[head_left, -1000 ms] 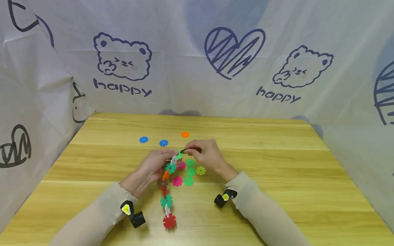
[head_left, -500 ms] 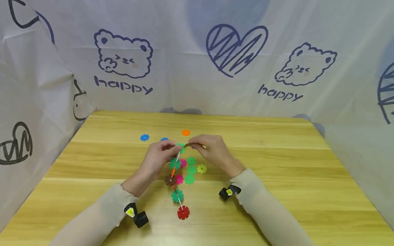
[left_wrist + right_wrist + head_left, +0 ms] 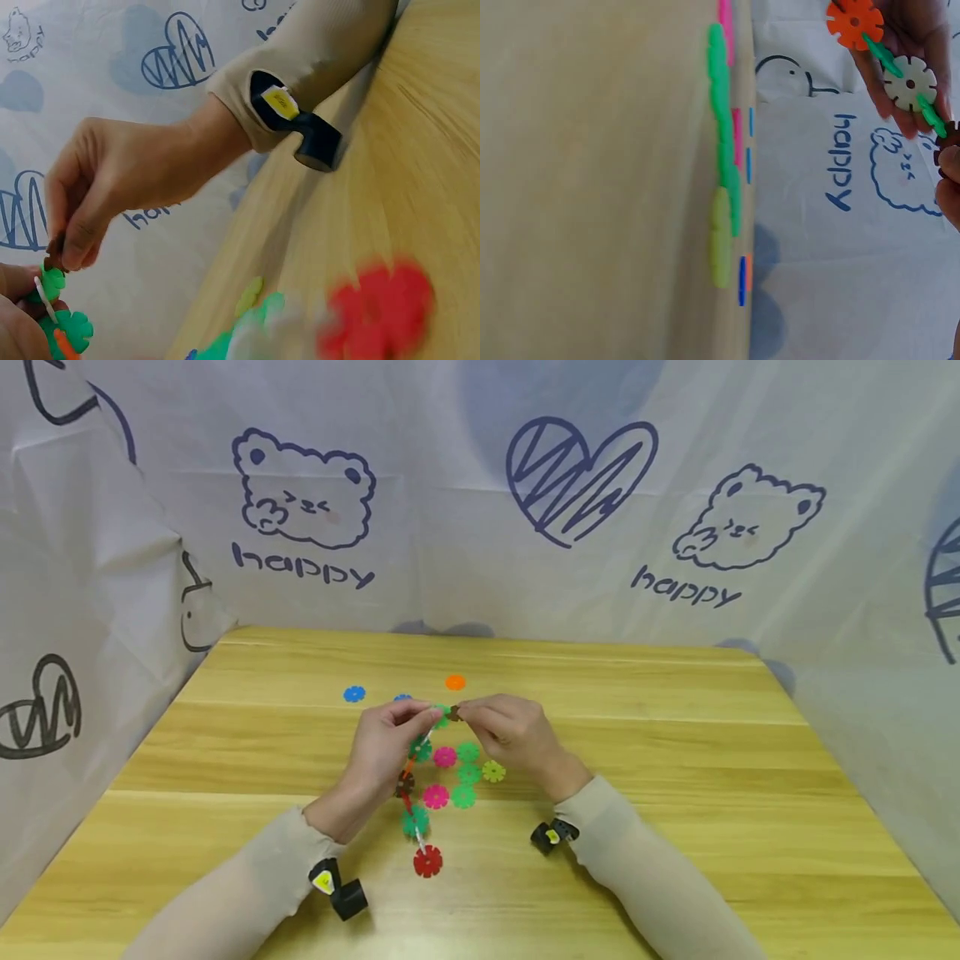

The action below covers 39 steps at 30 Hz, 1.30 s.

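Observation:
My left hand (image 3: 384,743) pinches the light green notched plastic disc (image 3: 441,717) at the upper end of a chain of interlocked snowflake discs. The chain hangs toward me through teal, orange and brown discs to a red disc (image 3: 427,862) at its low end. With thumb and fingertips, my right hand (image 3: 517,735) pinches a brown disc (image 3: 454,713) against the light green one's edge. In the right wrist view, the brown disc (image 3: 949,142) meets the green disc (image 3: 931,114); whether their slots are fully interlocked, I cannot tell. A white disc (image 3: 910,84) follows in the chain.
Loose discs lie flat on the wooden table (image 3: 675,793): pink (image 3: 437,797), several green (image 3: 468,773), and yellow-green (image 3: 493,771) to the chain's right. Behind the hands lie blue discs (image 3: 355,694) and an orange disc (image 3: 455,682). A printed cloth (image 3: 450,568) hangs behind the table.
Both hands rose slightly, with the left hand's grip now at the light green disc. The chain's low end swung right, then back left. The brown disc now shows more of its face.

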Each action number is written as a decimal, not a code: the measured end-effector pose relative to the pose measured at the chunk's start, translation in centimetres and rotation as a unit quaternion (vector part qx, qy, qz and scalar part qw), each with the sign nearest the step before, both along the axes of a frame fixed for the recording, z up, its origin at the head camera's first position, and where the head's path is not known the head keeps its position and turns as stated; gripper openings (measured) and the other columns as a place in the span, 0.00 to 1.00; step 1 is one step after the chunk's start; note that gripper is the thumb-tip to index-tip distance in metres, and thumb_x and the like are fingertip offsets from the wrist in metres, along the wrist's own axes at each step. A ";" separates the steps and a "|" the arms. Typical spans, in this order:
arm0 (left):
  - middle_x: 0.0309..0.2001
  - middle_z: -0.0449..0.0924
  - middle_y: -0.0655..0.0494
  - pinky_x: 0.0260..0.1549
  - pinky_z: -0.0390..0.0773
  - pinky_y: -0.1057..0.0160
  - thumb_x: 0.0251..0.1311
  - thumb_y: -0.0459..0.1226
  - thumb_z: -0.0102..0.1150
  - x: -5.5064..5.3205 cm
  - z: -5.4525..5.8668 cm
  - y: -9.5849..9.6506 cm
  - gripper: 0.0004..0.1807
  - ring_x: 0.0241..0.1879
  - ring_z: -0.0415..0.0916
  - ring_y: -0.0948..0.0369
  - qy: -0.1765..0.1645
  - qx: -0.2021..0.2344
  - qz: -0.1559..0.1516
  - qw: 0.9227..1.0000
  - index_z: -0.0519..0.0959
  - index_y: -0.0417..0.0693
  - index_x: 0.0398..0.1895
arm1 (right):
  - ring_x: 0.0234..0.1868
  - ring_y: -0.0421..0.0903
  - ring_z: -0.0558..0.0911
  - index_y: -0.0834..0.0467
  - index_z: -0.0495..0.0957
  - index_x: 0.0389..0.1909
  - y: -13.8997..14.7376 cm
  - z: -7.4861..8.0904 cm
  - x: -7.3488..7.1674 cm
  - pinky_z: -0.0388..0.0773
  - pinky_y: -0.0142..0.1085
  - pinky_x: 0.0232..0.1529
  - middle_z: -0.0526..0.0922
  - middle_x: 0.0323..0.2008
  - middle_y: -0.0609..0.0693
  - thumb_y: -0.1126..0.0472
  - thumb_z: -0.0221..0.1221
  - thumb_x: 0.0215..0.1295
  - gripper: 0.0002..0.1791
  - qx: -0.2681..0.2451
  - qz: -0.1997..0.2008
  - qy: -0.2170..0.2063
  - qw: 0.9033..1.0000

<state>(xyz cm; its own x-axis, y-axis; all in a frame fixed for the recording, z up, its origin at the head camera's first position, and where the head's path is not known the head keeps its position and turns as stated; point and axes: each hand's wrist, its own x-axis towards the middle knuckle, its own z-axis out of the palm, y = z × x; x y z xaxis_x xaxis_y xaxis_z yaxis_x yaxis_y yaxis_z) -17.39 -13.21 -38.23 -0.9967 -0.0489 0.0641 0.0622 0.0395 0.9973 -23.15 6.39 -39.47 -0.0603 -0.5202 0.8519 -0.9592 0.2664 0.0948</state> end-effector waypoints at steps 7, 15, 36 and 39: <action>0.33 0.79 0.50 0.27 0.69 0.68 0.63 0.40 0.65 0.1 -0.2 0.1 0.13 0.31 0.67 0.60 -0.013 0.014 -0.011 1.000 0.86 0.38 0.41 | 0.33 0.47 0.87 0.64 0.84 0.33 -0.3 -0.1 0.2 0.83 0.34 0.37 0.87 0.33 0.53 0.68 0.53 0.71 0.11 -0.010 -0.006 0.024 1.000; 0.29 0.80 0.51 0.27 0.72 0.68 0.62 0.40 0.66 0.0 0.4 -0.2 0.13 0.28 0.70 0.60 0.022 0.014 -0.012 1.000 0.84 0.36 0.39 | 0.38 0.48 0.86 0.63 0.82 0.32 -0.1 0.9 -0.3 0.82 0.35 0.41 0.86 0.35 0.54 0.68 0.56 0.71 0.09 -0.008 0.013 -0.028 0.999; 0.34 0.82 0.55 0.34 0.76 0.67 0.63 0.38 0.65 0.3 0.0 0.0 0.11 0.36 0.74 0.59 -0.042 0.055 -0.008 0.998 0.85 0.38 0.40 | 0.32 0.47 0.86 0.62 0.83 0.33 -0.4 0.4 0.4 0.83 0.34 0.36 0.86 0.30 0.52 0.73 0.59 0.65 0.06 0.009 0.009 -0.018 1.000; 0.33 0.82 0.54 0.35 0.77 0.66 0.64 0.39 0.64 0.1 0.1 0.2 0.12 0.36 0.75 0.58 -0.041 0.051 -0.018 0.998 0.84 0.37 0.41 | 0.33 0.46 0.86 0.62 0.84 0.35 -0.1 0.8 0.4 0.83 0.34 0.36 0.87 0.32 0.52 0.70 0.60 0.66 0.04 0.022 0.000 -0.045 0.999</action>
<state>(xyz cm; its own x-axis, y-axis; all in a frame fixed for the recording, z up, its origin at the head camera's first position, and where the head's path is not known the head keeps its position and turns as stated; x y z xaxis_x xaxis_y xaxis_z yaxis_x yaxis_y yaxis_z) -17.26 -13.03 -38.15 -0.9997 -0.0141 -0.0214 -0.0205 -0.0633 0.9978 -22.77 6.28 -38.62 -0.1352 -0.5562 0.8200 -0.9642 0.2644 0.0203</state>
